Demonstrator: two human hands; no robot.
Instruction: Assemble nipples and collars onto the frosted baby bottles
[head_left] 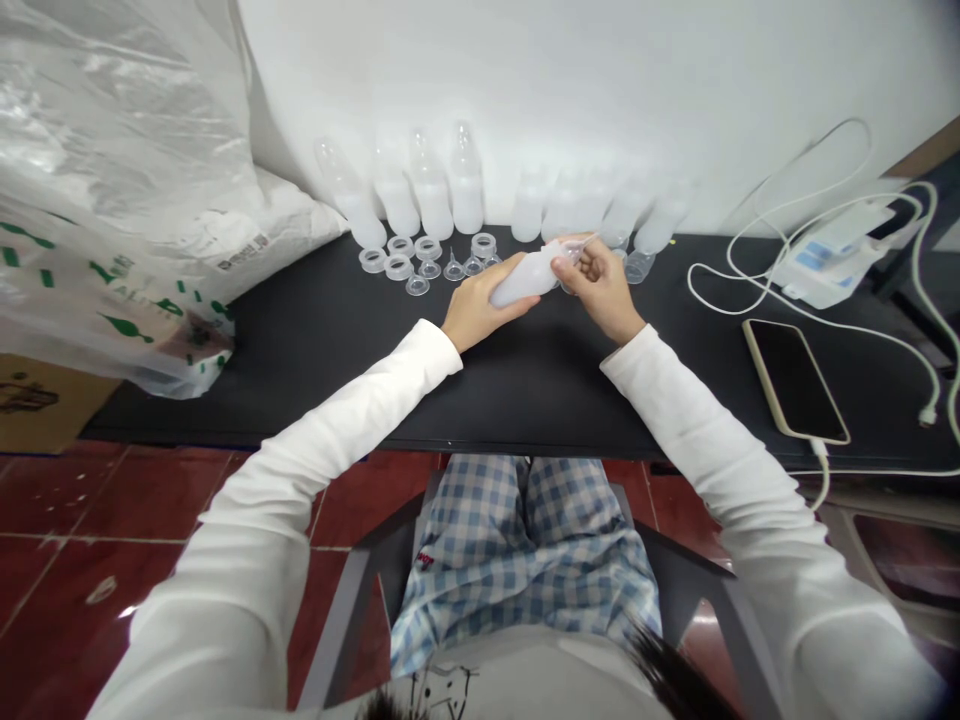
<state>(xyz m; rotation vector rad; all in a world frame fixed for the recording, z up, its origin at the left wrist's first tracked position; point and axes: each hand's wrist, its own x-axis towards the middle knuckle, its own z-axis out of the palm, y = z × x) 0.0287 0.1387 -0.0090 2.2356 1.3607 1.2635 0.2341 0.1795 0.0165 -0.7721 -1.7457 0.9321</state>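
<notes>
My left hand (478,306) is wrapped round the body of a translucent white baby bottle (526,279), held on its side above the black table (315,340). My right hand (600,283) is closed at the bottle's neck end, fingers pinched on a small clear part I cannot make out. Behind my hands a row of similar bottles (431,195) stands against the white wall. Clear screw rings and teats (420,262) lie in front of the row, just left of my left hand.
A large clear plastic bag (112,190) with green print fills the table's left end, over a cardboard box (37,400). At the right lie a phone (796,380), white cables (750,300) and a white charger unit (832,262). Red floor tiles lie below.
</notes>
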